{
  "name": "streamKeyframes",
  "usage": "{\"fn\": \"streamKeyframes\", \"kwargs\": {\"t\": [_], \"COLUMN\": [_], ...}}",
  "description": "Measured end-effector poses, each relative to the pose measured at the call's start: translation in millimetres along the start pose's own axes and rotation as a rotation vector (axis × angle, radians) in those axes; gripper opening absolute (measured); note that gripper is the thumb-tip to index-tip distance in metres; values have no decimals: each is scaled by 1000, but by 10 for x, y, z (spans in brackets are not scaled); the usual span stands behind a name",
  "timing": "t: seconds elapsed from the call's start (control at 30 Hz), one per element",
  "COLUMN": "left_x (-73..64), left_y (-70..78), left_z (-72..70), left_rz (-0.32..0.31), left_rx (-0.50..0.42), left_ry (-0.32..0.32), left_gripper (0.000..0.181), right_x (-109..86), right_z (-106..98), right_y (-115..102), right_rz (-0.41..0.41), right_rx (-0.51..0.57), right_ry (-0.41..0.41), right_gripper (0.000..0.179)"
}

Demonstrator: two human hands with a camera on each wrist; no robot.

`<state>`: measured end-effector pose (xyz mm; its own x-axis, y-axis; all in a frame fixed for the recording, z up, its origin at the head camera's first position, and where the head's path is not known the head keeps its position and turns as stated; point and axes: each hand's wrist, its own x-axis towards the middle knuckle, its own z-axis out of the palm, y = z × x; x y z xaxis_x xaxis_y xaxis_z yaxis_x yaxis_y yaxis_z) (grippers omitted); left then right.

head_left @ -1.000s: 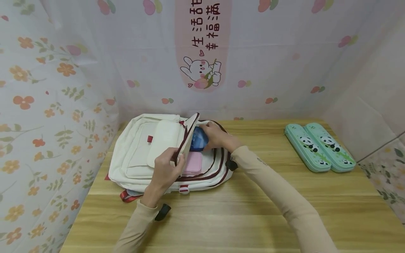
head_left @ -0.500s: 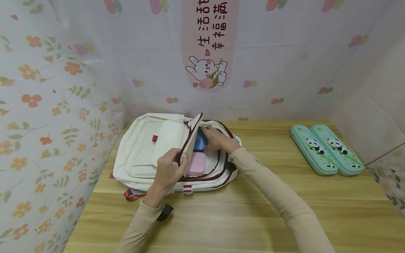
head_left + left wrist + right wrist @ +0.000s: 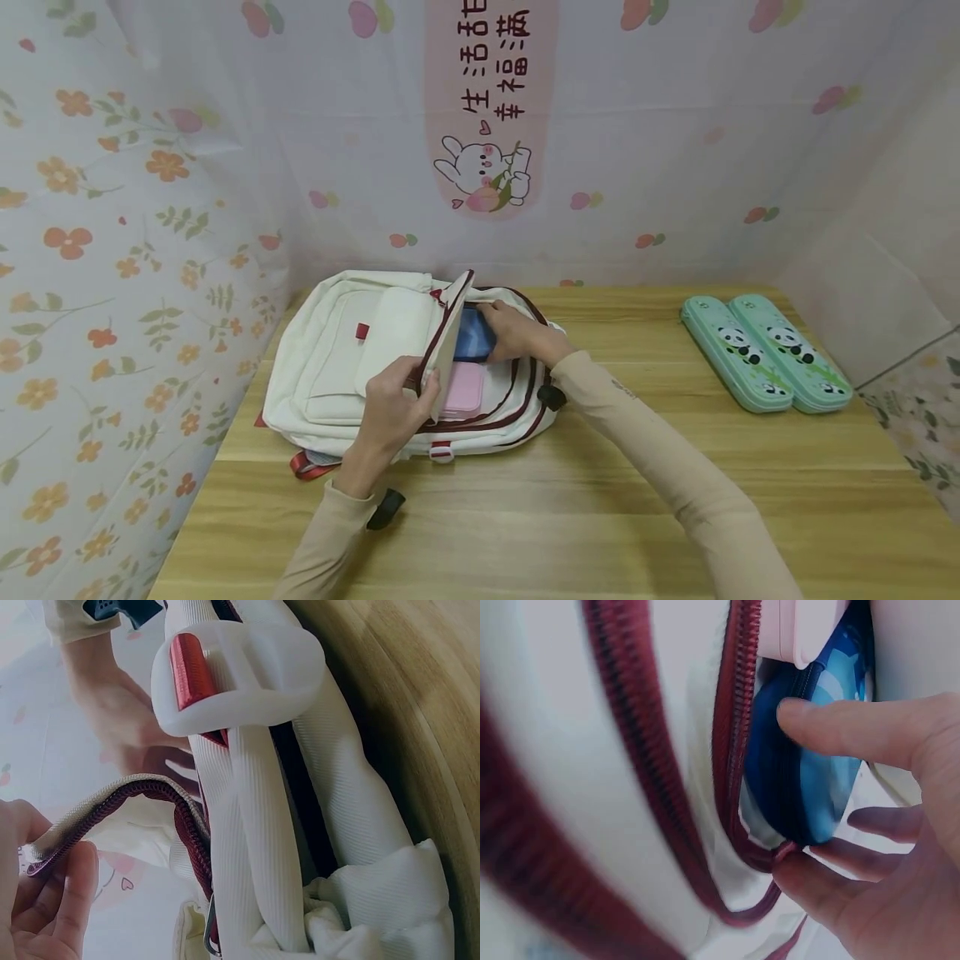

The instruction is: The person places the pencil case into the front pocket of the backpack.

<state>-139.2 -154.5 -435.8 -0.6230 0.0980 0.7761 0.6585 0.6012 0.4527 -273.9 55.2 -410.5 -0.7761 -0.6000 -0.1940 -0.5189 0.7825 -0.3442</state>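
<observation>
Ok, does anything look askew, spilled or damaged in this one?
Nothing really stands out. The white backpack has its flap bent up, but the left hand's fingers pinch its edge, which explains it. The blue case and pink case sit inside the open compartment; no spill or damage shows.

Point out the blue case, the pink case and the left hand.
Blue case (image 3: 474,335), head view: on its patterned side.
Pink case (image 3: 463,389), head view: on its flat face.
Left hand (image 3: 393,406), head view: on its back.
</observation>
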Motion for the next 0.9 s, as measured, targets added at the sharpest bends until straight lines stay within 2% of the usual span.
{"fn": "streamKeyframes", "kwargs": {"t": [0.17,0.37,0.6,0.9], "left_x": [-8,-30,-52,-54], "left_y": [1,2,-18,-10], "left_z": [6,14,21,35], "left_rz": [-4,-1,3,10], "left_rx": [2,11,13,-22], "left_ry": [0,1,6,17], "left_gripper": [8,8,7,8], "right_x": [-131,-348,-539,-825], "right_z": [-4,15,29,39], "right_y": [85,172,307,544], "right_rz": [-26,-34,-63,-61], "right_rx": [9,45,61,116], "right_ry": [20,37,129,245], "right_gripper": [86,81,73,71]}}
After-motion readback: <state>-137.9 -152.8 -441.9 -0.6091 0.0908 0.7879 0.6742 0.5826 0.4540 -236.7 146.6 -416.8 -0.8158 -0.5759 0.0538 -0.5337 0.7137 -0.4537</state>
